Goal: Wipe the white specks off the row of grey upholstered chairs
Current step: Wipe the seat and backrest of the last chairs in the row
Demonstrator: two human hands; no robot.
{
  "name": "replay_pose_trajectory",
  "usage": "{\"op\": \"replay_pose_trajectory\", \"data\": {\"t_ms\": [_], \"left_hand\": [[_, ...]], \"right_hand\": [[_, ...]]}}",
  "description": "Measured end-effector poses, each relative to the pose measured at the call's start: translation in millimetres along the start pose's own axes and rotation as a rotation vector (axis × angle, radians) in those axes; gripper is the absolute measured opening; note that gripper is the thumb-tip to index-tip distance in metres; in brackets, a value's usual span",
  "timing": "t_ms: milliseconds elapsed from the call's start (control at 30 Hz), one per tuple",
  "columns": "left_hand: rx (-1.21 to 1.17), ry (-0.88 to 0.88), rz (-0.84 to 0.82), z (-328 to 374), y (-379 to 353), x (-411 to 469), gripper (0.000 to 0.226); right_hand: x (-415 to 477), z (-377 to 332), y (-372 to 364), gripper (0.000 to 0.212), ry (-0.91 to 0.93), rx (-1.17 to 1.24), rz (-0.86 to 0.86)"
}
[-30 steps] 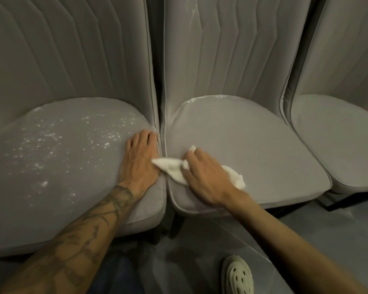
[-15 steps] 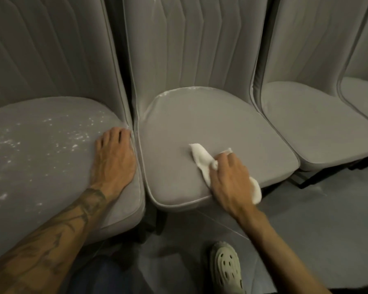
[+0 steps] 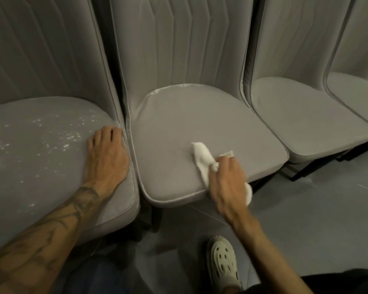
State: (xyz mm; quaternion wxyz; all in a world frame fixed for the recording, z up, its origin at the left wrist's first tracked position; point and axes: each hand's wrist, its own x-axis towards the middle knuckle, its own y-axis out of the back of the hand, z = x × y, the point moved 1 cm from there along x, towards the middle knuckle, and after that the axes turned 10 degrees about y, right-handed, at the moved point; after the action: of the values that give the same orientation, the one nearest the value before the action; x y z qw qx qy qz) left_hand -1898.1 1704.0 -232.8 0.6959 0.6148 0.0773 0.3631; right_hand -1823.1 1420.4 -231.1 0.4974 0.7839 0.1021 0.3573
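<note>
Found white specks (image 3: pixel 57 134) scattered over the seat of the left chair (image 3: pixel 30 170), thickest toward its back and right edge, with a thin white trace along the back edge of the middle chair (image 3: pixel 179 119). Pressed a white cloth (image 3: pixel 202 157) to the front right part of that middle seat, with the right hand (image 3: pixel 227 183) clenched round it and one end hanging past the front edge. Rested the left hand (image 3: pixel 106 158) flat, fingers straight and grasping nothing, on the right edge of the speckled seat. Saw a third chair (image 3: pixel 302 115) and a fourth chair (image 3: pixel 353 92) to the right. Kept a pale perforated shoe (image 3: pixel 222 259) on the grey floor (image 3: pixel 306 219) below.
</note>
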Motion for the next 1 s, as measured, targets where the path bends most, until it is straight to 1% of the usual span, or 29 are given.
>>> {"op": "replay_pose_trajectory", "data": {"t_ms": [33,100,133,200,267,333,400,433,467,533,600,633,667,733,800,833,867,933,1000], "left_hand": [[0.003,0.002,0.002,0.1,-0.7,0.1,0.026],[0.006,0.0,0.008,-0.3,-2.7,0.7,0.025],[0.004,-0.002,0.015,-0.6,-3.8,1.7,0.025],[0.001,-0.005,0.03,-1.3,-5.8,1.9,0.025],[-0.001,-0.013,0.038,-2.1,-6.7,2.3,0.025],[0.008,-0.01,0.035,-2.7,-6.8,2.1,0.027],[0.012,-0.012,0.031,-1.9,-6.4,1.7,0.027],[0.01,-0.012,0.027,-1.3,-6.1,1.7,0.027],[0.009,-0.011,0.026,-0.8,-6.0,1.9,0.028],[0.008,-0.008,0.022,-0.2,-6.6,2.1,0.03],[0.009,-0.007,0.023,-1.2,-7.3,2.3,0.03],[0.01,-0.012,0.029,-1.3,-7.3,2.5,0.029],[0.009,-0.016,0.035,-1.5,-7.1,2.8,0.028],[0.006,-0.012,0.043,-1.4,-7.0,2.1,0.026],[0.005,-0.011,0.043,-1.2,-6.9,1.8,0.024],[0.007,-0.013,0.039,-0.6,-6.9,2.2,0.024],[0.009,-0.008,0.032,0.1,-6.8,3.0,0.025],[0.007,0.016,0.009,1.1,-7.4,3.8,0.028],[0.003,0.017,0.009,0.3,-7.1,3.7,0.03]], "right_hand": [[-4.9,-22.8,-7.7,0.011,0.052,0.022,0.011],[-18.2,-60.1,-20.6,0.009,0.187,0.087,-0.023],[-21.3,-66.8,-22.5,0.012,0.229,0.135,-0.066],[-15.4,-50.8,-13.8,0.018,0.264,0.196,-0.113],[-6.8,-18.2,-1.9,0.019,0.222,0.157,-0.101],[1.5,5.3,4.7,0.018,0.092,0.124,-0.055],[0.7,-8.2,-0.8,0.016,0.003,0.084,-0.014],[-2.9,-27.6,-8.0,0.016,0.005,0.081,-0.003],[-7.9,-49.9,-15.0,0.018,0.046,0.094,-0.008],[-18.2,-80.5,-21.5,0.024,0.183,0.174,-0.063],[-16.0,-71.9,-12.6,0.027,0.286,0.218,-0.106],[-13.3,-56.4,-6.1,0.028,0.297,0.202,-0.102],[-10.7,-39.2,0.0,0.028,0.262,0.179,-0.094],[-9.7,-17.2,4.6,0.019,0.097,0.176,-0.045],[-14.1,-36.3,-7.2,0.015,-0.018,0.143,0.028],[-17.1,-57.3,-16.9,0.013,-0.016,0.149,0.043],[-20.5,-80.8,-26.3,0.013,0.023,0.169,0.036],[-29.5,-112.6,-38.8,0.012,0.171,0.209,-0.009],[-28.4,-107.7,-37.2,0.016,0.275,0.234,-0.03]]}}
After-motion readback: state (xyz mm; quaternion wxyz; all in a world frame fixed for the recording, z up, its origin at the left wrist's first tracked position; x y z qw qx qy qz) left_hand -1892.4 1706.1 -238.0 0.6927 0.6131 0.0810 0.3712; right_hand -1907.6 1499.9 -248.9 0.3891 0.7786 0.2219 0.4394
